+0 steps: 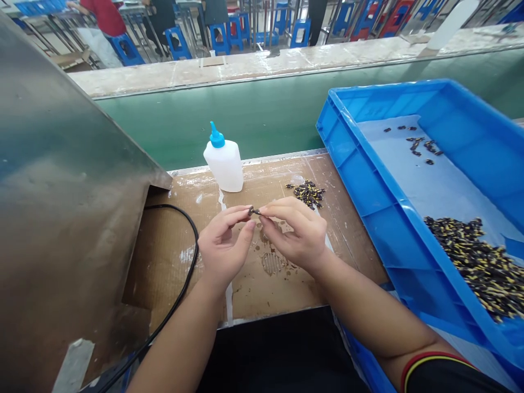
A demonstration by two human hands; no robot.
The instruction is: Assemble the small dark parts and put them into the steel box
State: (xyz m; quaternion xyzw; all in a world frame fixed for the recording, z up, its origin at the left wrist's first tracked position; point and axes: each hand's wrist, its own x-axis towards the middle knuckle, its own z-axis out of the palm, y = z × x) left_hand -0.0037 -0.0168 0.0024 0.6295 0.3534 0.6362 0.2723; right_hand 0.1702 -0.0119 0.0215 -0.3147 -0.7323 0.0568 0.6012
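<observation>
Between both hands, above the cardboard-covered bench (282,295), is a small dark metal-looking part (256,212) with a rounder end at the left. My left hand (223,245) has its thumb and forefinger closed around that round end. The slimmer right end is pinched by the fingertips of my right hand (297,232). Whether it is one piece or two joined pieces cannot be made out. Just beyond my right hand lies a pile of small black and yellow parts (309,194). A white squeeze bottle (227,166) with a blue nozzle stands upright behind my left hand.
A large blue crate (360,180) at the right holds a heap of black and yellow parts (478,262) and a few scattered ones. A metal housing (73,180) and black cable (190,267) border the left. Behind runs a green conveyor belt (270,109); people and stools are farther back.
</observation>
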